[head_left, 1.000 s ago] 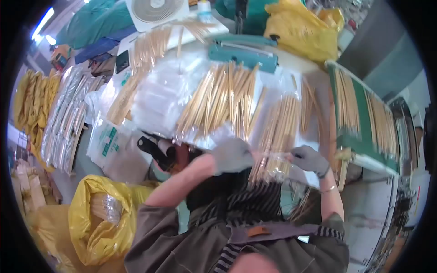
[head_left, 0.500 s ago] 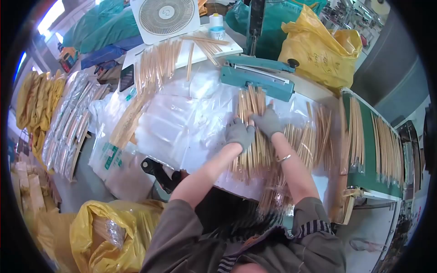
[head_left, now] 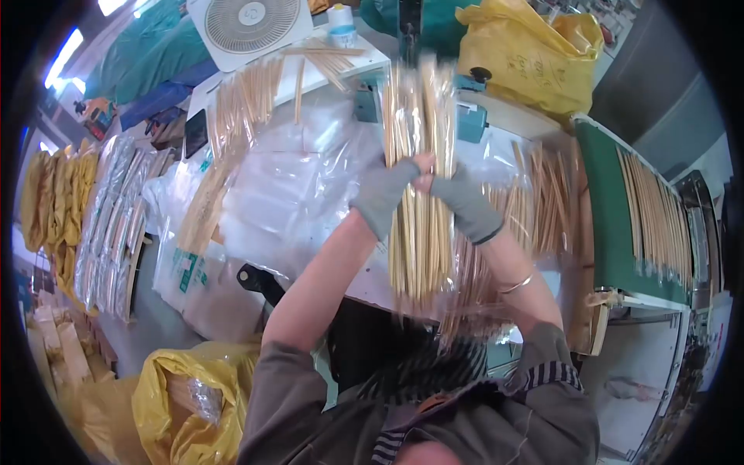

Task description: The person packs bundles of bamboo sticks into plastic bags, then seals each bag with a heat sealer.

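Observation:
A bundle of thin wooden sticks (head_left: 421,248) in clear plastic wrapping stands raised over the worktable, its upper end blurred by motion. My left hand (head_left: 385,192), in a grey fingerless glove, is closed around its left side. From the right, my right hand (head_left: 465,203), gloved the same way, grips it too, and the fingers of both hands meet at the middle. Behind the bundle, the teal bar sealer (head_left: 471,122) is partly hidden. Clear plastic bags (head_left: 291,201) are spread left of my hands. More wrapped sticks (head_left: 515,205) lie right of and below my right forearm.
A green belt (head_left: 601,194) at the right carries a row of sticks (head_left: 657,213). At the back are a white fan (head_left: 252,23), a thread spool (head_left: 339,19) and loose sticks (head_left: 252,93). Yellow bags stand back right (head_left: 527,62) and front left (head_left: 155,411).
Both hands have closed around the bundle and lifted it from the table towards me. The view has shifted slightly. The left group of sticks on the green belt no longer shows there.

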Tool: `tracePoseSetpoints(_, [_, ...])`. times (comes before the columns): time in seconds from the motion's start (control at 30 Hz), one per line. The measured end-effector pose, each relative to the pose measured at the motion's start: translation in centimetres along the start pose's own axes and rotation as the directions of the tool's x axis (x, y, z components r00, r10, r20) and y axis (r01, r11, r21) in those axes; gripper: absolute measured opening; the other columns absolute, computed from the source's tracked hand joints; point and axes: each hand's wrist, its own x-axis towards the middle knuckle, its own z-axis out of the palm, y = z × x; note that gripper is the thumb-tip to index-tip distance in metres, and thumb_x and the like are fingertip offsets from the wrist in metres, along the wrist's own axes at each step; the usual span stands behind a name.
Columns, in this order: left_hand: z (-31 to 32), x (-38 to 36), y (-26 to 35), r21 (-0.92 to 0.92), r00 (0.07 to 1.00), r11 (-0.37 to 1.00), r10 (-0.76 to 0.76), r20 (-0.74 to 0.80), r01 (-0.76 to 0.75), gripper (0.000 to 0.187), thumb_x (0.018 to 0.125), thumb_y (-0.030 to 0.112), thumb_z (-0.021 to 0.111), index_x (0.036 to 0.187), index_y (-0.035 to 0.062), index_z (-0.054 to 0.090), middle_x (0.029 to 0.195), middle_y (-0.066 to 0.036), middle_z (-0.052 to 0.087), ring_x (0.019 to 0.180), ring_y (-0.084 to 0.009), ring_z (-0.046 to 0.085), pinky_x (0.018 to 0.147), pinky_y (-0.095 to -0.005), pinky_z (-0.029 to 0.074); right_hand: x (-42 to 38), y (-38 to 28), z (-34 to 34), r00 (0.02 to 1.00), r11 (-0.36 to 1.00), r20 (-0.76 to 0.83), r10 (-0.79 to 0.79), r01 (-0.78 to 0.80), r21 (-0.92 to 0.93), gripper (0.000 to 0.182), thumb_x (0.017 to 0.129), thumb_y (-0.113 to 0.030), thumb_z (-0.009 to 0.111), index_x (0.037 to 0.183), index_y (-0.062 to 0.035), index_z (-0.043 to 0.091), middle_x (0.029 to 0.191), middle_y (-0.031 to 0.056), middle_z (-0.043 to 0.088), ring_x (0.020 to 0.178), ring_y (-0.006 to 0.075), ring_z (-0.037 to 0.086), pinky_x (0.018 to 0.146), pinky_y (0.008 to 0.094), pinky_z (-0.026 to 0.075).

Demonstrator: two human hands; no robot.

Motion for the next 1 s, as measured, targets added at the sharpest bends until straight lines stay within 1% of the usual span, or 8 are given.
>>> tracePoseSetpoints(0.17, [4.8, -3.3, 5.5, 0.290, 0.927, 0.885, 0.315, 0.204, -0.365, 0.064, 0.065, 0.007, 0.075, 0.119, -0.0005, 0.042, 0.105, -0.010, 0.057, 0.092, -0.0164, 0.058, 0.077, -0.0284, 0.049, -1.5, -7.6, 0.7, 0.952, 0.905, 0.140, -0.274, 0.304, -0.297, 0.071, 0.059, -0.015, 0.077, 0.120, 0.0013, 0.045, 0.104, 0.0062, 0.057, 0.098, 0.0126, 0.052, 0.088, 0.0275, 0.040])
tracePoseSetpoints(0.33, [5.1, -4.5, 3.8, 0.099, 0.743, 0.762, 0.580, 0.334, -0.639, 0.071, 0.058, 0.006, 0.076, 0.118, 0.0018, 0.039, 0.116, -0.011, 0.047, 0.102, -0.0189, 0.051, 0.084, -0.0319, 0.044, -2.0, -4.3, -1.0, 0.838, 0.865, 0.386, -0.385, 0.474, -0.166, 0.109, 0.056, -0.016, 0.080, 0.139, -0.0014, 0.011, 0.138, 0.0095, 0.028, 0.124, 0.0148, 0.030, 0.103, 0.0312, 0.026])
tracePoseSetpoints(0.43, [5.8, -5.5, 2.2, 0.673, 0.683, 0.344, 0.650, 0.332, -0.655, 0.060, 0.059, 0.005, 0.073, 0.111, 0.0018, 0.044, 0.102, -0.008, 0.049, 0.093, -0.0180, 0.051, 0.081, -0.0288, 0.042, -2.9, -3.0, -1.0, 0.842, 0.861, 0.365, -0.396, 0.479, -0.169, 0.102, 0.060, -0.019, 0.077, 0.139, -0.0010, 0.014, 0.138, 0.0067, 0.029, 0.122, 0.0161, 0.033, 0.100, 0.0316, 0.030])
tracePoseSetpoints(0.57, [8.3, -10.8, 3.8, 0.595, 0.912, 0.702, 0.209, 0.354, -0.392, 0.048, 0.061, 0.006, 0.071, 0.103, 0.0020, 0.049, 0.099, -0.007, 0.051, 0.090, -0.0152, 0.052, 0.078, -0.0272, 0.042, -11.6, -4.9, 1.2, 0.941, 0.983, 0.314, 0.126, -0.161, 0.089, 0.091, 0.064, -0.024, 0.075, 0.135, 0.0002, 0.024, 0.133, 0.0091, 0.038, 0.117, 0.0170, 0.039, 0.094, 0.0313, 0.037])
tracePoseSetpoints(0.67, [5.7, -10.6, -0.6, 0.552, 0.860, 0.804, -0.106, 0.500, -0.221, 0.019, 0.067, 0.002, 0.064, 0.084, 0.0007, 0.056, 0.079, -0.003, 0.059, 0.078, -0.0121, 0.057, 0.069, -0.0259, 0.045, -17.7, -4.0, 1.9, 0.977, 0.979, 0.148, 0.154, -0.130, -0.157, 0.083, 0.065, -0.026, 0.075, 0.131, -0.0008, 0.031, 0.124, 0.0128, 0.047, 0.111, 0.0212, 0.046, 0.088, 0.0312, 0.041])
tracePoseSetpoints(0.8, [4.8, -10.3, -3.8, 0.410, 0.873, 0.912, -0.213, 0.438, 0.017, 0.012, 0.072, 0.008, 0.065, 0.080, 0.0011, 0.059, 0.079, -0.003, 0.059, 0.076, -0.0119, 0.056, 0.067, -0.0245, 0.044, -21.4, -1.4, -5.6, 0.987, 0.050, 0.043, -0.152, 0.051, -0.997, 0.062, 0.065, -0.028, 0.072, 0.118, -0.0052, 0.050, 0.114, 0.0169, 0.052, 0.098, 0.0342, 0.053, 0.084, 0.0350, 0.043])
tracePoseSetpoints(0.87, [6.6, -10.0, -5.1, 0.382, 0.852, 0.924, -0.217, 0.477, 0.021, 0.022, 0.073, 0.017, 0.066, 0.085, -0.0011, 0.060, 0.075, -0.003, 0.058, 0.072, -0.0097, 0.054, 0.066, -0.0227, 0.044, -21.4, 3.6, -9.6, 0.987, 0.025, -0.015, -0.160, -0.011, -1.000, 0.039, 0.067, -0.027, 0.069, 0.099, -0.0050, 0.060, 0.100, 0.0172, 0.058, 0.087, 0.0343, 0.056, 0.077, 0.0368, 0.046])
tracePoseSetpoints(1.0, [9.3, -7.4, -10.3, 0.623, 0.884, 0.781, -0.319, 0.343, 0.040, 0.028, 0.074, 0.021, 0.065, 0.089, -0.0013, 0.060, 0.083, -0.008, 0.062, 0.083, -0.0166, 0.059, 0.071, -0.0293, 0.047, -16.8, 4.1, -11.6, 0.963, 0.536, -0.265, -0.057, -0.194, -0.822, 0.025, 0.073, -0.027, 0.062, 0.083, -0.0036, 0.062, 0.078, 0.0175, 0.060, 0.072, 0.0331, 0.058, 0.068, 0.0386, 0.046])
